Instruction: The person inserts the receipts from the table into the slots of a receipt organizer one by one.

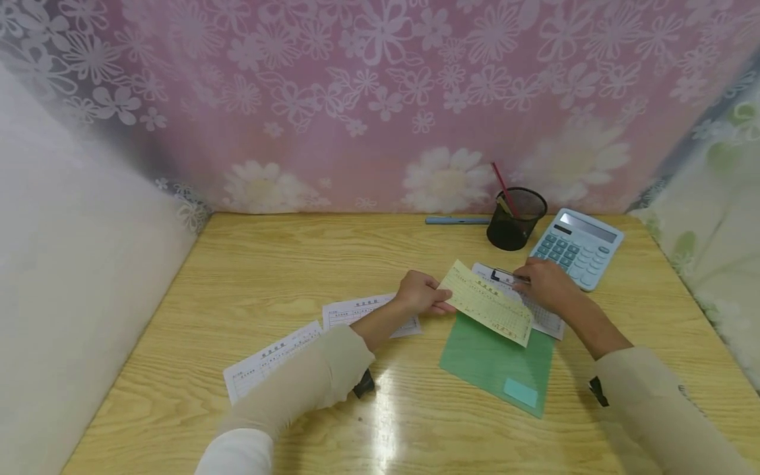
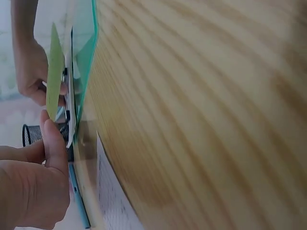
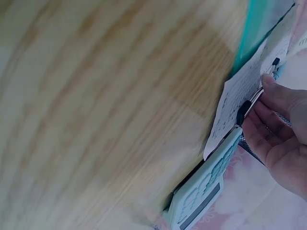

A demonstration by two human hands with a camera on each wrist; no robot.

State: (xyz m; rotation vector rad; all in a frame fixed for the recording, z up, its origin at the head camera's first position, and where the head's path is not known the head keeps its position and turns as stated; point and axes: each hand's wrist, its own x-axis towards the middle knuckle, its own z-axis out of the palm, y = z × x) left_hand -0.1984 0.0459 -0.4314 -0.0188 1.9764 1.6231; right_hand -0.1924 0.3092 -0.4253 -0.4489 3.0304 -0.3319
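My left hand [image 1: 418, 292] pinches the left end of a yellow printed slip [image 1: 489, 303] between thumb and fingers, and the slip tilts above a green clipboard [image 1: 481, 359]. A white printed sheet [image 1: 549, 322] lies on the clipboard's far part, partly hidden by the slip. At the board's far edge, my right hand [image 1: 549, 285] grips the metal clip [image 1: 510, 276]. The right wrist view shows its thumb on the clip [image 3: 254, 99] and its other fingers bent behind. From the side, in the left wrist view, the yellow slip [image 2: 55, 72] stands apart from the board.
A light-blue calculator [image 1: 605, 241] sits beyond my right hand, beside a black mesh pen cup [image 1: 509, 234] holding a red pencil [image 1: 500, 178]. A blue pen [image 1: 454, 220] lies near the wall. Two white forms [image 1: 341, 313] and a black object [image 1: 364, 384] are near my left forearm.
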